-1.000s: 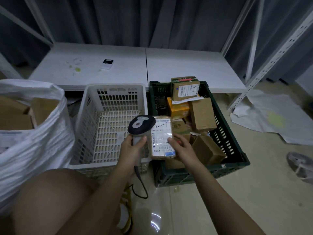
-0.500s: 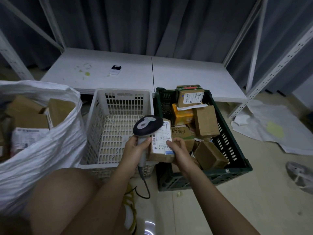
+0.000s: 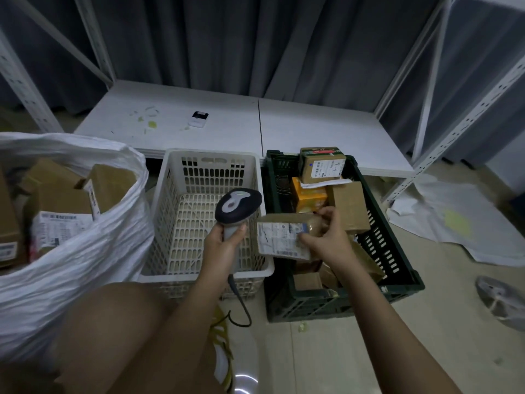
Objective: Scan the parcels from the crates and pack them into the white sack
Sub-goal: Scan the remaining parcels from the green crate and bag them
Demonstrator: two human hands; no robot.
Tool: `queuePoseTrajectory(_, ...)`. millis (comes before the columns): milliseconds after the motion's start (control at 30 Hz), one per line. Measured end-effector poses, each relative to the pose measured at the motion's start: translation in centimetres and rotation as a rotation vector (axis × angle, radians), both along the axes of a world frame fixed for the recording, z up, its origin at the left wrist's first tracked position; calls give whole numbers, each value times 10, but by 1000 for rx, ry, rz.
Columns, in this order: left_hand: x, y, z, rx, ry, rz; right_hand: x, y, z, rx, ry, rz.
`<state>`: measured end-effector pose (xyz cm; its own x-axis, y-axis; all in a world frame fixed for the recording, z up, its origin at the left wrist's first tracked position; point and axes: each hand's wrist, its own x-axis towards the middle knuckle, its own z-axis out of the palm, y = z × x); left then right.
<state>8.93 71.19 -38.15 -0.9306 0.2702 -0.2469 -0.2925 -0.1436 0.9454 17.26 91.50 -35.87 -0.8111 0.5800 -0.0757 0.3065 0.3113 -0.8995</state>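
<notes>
1. At the centre of the frame the left hand (image 3: pixel 220 248) grips the scanner (image 3: pixel 237 206); its cable (image 3: pixel 241 311) hangs low and may catch.
2. Just to its right, the right hand (image 3: pixel 326 237) pinches the parcel (image 3: pixel 284 234) at its edge; I think the parcel can slip into the green crate (image 3: pixel 397 263).
3. The label is tilted, so the scan may miss.
4. At the left of the frame the white sack (image 3: pixel 71 263) is nearly full; a parcel may fall out.

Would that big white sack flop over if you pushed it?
Probably not. The white sack looks thin and crinkly, so its sides would likely dent, but the cardboard parcels filling it probably keep it standing and make it heavy.
</notes>
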Motion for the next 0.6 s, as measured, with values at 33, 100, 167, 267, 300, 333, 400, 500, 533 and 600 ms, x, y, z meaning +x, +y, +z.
queuePoseTrajectory(33,0,0,0,-2,-5,-1,-1,3,3,5,19,-19)
queuePoseTrajectory(100,1,0,0,2,-9,-11,-7,7,4,20,14,-30)
queuePoseTrajectory(167,4,1,1,1,-4,-29,-14,8,2,94,-52,6)
queuePoseTrajectory(267,7,2,2,-29,8,-48,-24,3,-10,212,-102,52)
queuePoseTrajectory(300,7,2,3,-38,16,-56,-26,0,-13,225,-100,68)
queuePoseTrajectory(333,8,2,2,-46,23,-63,-27,-3,-16,229,-95,89)
queuePoseTrajectory(400,8,1,3,-55,30,-73,-28,-5,-23,284,-116,136)
queuePoseTrajectory(500,7,1,2,-54,24,-79,-22,-6,-35,251,-250,226)
queuePoseTrajectory(533,7,1,2,-54,23,-79,-19,-7,-39,195,-303,253)
queuePoseTrajectory(600,6,1,1,-55,20,-85,-10,-7,-51,176,-335,252)
